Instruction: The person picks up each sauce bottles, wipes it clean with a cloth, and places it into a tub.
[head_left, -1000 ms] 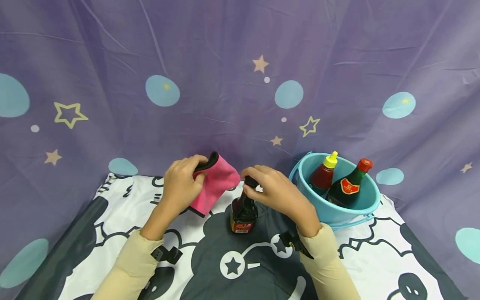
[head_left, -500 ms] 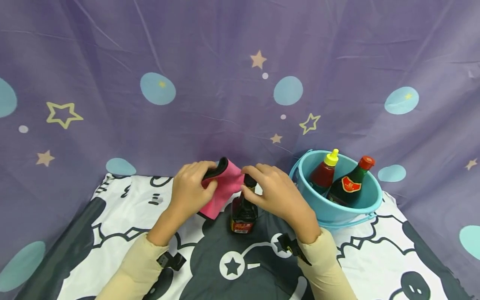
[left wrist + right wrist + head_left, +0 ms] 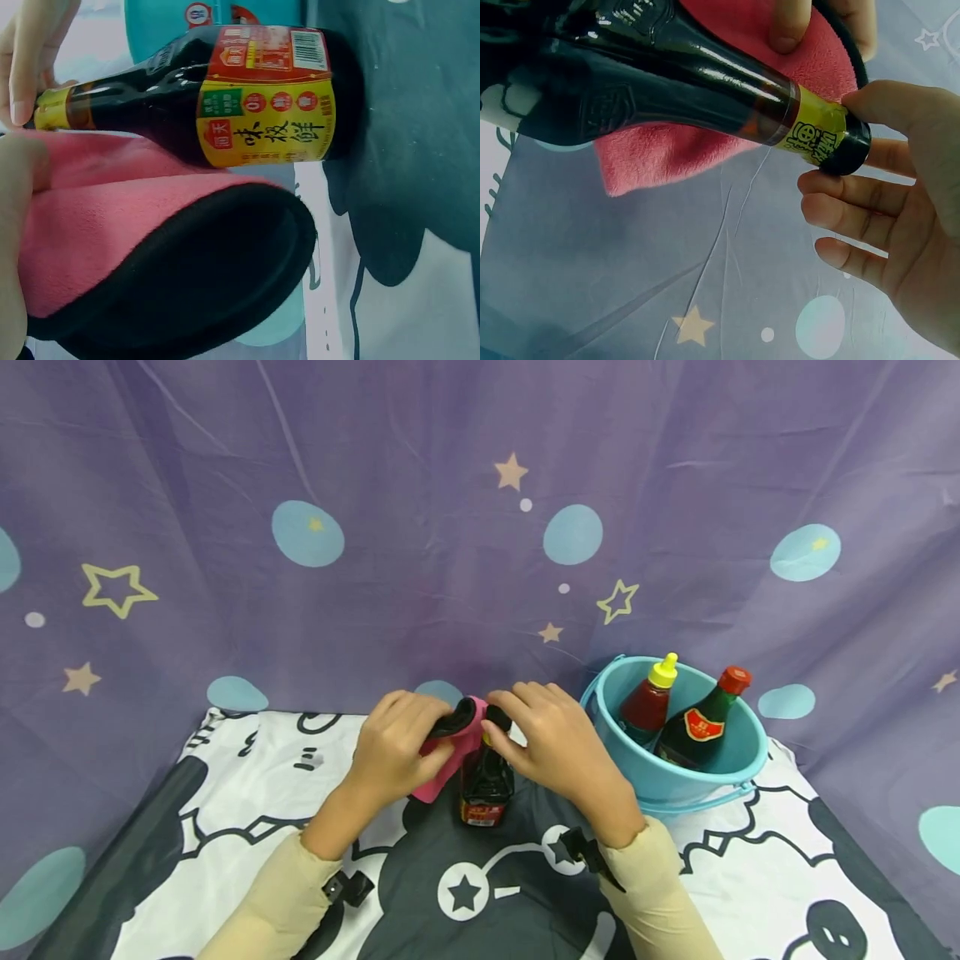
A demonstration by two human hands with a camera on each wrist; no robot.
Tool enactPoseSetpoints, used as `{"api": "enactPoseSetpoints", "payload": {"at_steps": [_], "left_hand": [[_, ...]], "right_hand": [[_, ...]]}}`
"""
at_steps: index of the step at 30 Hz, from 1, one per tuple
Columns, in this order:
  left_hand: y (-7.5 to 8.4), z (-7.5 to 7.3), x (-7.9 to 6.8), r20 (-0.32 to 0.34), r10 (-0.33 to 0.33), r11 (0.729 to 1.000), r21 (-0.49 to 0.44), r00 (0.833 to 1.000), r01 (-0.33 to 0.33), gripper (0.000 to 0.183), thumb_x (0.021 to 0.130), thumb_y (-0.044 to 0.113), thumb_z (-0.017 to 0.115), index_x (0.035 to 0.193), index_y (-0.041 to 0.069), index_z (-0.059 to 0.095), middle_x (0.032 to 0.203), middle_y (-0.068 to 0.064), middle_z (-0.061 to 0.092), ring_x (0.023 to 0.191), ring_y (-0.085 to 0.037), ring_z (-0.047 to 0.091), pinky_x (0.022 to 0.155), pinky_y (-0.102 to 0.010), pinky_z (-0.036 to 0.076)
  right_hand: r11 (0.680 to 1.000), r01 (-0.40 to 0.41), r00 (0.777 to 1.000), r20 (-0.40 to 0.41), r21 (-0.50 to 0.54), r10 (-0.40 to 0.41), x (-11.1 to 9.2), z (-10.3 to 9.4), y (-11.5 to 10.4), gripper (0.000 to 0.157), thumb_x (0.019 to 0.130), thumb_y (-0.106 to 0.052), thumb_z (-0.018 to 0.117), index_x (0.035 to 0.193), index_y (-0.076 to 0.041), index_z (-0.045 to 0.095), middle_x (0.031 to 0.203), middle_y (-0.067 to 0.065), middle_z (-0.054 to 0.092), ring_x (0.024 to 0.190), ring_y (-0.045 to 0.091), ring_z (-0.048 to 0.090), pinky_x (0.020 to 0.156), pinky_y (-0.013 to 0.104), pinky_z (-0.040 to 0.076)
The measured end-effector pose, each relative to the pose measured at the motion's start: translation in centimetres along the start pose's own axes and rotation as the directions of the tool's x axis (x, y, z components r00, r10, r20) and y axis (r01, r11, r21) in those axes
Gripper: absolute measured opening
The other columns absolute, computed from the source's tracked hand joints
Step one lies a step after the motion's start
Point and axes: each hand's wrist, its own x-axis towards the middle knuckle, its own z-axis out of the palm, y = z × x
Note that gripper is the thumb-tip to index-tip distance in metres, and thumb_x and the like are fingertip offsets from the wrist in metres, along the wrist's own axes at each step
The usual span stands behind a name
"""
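Note:
A dark soy sauce bottle point(image 3: 487, 781) with a red and yellow label point(image 3: 266, 112) stands upright on the printed cloth. My right hand point(image 3: 551, 743) pinches its black cap point(image 3: 851, 146) between thumb and fingers, just above the yellow neck band. In my left hand point(image 3: 397, 747) is a folded pink cloth point(image 3: 112, 225) with black edging, gripped between thumb and fingers. The pink cloth lies along the left side of the bottle's neck and shoulder; in the right wrist view it shows behind the bottle.
A light blue bucket point(image 3: 648, 777) stands to the right, close to my right forearm. It holds a red sauce bottle point(image 3: 645, 710) with a yellow nozzle and a green bottle point(image 3: 693, 727) with a red cap. A purple curtain point(image 3: 420, 527) hangs behind.
My left hand has moved right with the pink cloth, bringing it up against the bottle's neck. The right hand has stayed at the cap, and the bottle stands where it was.

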Motion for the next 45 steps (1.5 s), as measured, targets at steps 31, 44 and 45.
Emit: {"api": "enactPoseSetpoints", "payload": {"at_steps": [31, 44, 45], "left_hand": [[0.85, 0.41, -0.59, 0.161, 0.346, 0.938, -0.054, 0.924, -0.342, 0.016, 0.075, 0.013, 0.059, 0.088, 0.01, 0.068, 0.085, -0.004, 0.067, 0.079, -0.024, 0.066, 0.082, -0.036, 0.057], [0.1, 0.32, -0.9, 0.315, 0.252, 0.968, -0.064, 0.915, -0.244, 0.035, 0.058, -0.005, 0.065, 0.086, 0.013, 0.072, 0.087, -0.002, 0.071, 0.083, -0.023, 0.068, 0.083, -0.038, 0.057], [0.07, 0.34, -0.91, 0.327, 0.245, 0.969, -0.065, 0.913, -0.237, 0.036, 0.058, -0.007, 0.065, 0.087, 0.014, 0.073, 0.087, -0.001, 0.071, 0.084, -0.023, 0.068, 0.083, -0.038, 0.057]], "right_hand": [[0.998, -0.045, 0.999, 0.014, 0.047, 0.044, 0.02, -0.05, -0.58, 0.022, 0.093, -0.026, 0.068, 0.105, -0.007, 0.071, 0.083, 0.003, 0.064, 0.07, 0.019, 0.056, 0.063, 0.035, 0.048], [0.998, -0.057, 0.998, 0.03, 0.038, 0.056, 0.03, -0.02, -0.66, 0.021, 0.093, -0.024, 0.066, 0.105, -0.008, 0.071, 0.086, 0.003, 0.066, 0.072, 0.018, 0.057, 0.065, 0.035, 0.05], [0.998, -0.058, 0.998, 0.031, 0.038, 0.057, 0.03, -0.01, -0.64, 0.02, 0.094, -0.024, 0.066, 0.105, -0.008, 0.071, 0.086, 0.003, 0.066, 0.072, 0.018, 0.058, 0.065, 0.035, 0.05]]}}
